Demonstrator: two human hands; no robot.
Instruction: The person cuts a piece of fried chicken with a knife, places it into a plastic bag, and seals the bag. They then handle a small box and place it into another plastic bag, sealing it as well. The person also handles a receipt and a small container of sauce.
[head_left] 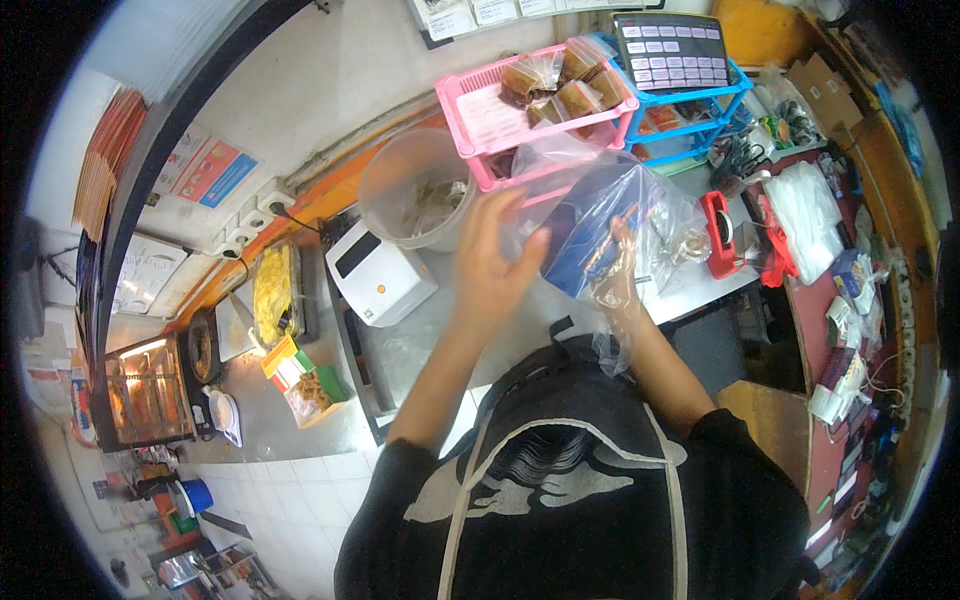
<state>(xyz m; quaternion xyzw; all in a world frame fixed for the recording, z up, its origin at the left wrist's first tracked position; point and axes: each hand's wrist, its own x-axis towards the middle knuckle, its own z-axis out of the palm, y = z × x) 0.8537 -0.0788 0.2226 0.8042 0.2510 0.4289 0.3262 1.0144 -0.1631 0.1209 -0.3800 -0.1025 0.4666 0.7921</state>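
In front of my chest is a large clear plastic bag (680, 205) with a flat, dark blue thing (590, 230) showing through it; its kind I cannot make out. Clear film covers my right hand (618, 265) and hangs down past the wrist. Its thumb and fingers grip the right edge of the blue thing. My left hand (497, 250) is raised at the bag's left side, thumb and fingers apart, slightly blurred. Film reaches close to its fingertips.
Behind the bag stand a pink basket (455, 100) of brown-filled bags and a blue rack (700, 95). A translucent tub (375, 190) and a white label printer (380, 275) are on the left. A red tape dispenser (720, 235) and white plastic bags (805, 210) sit on the right.
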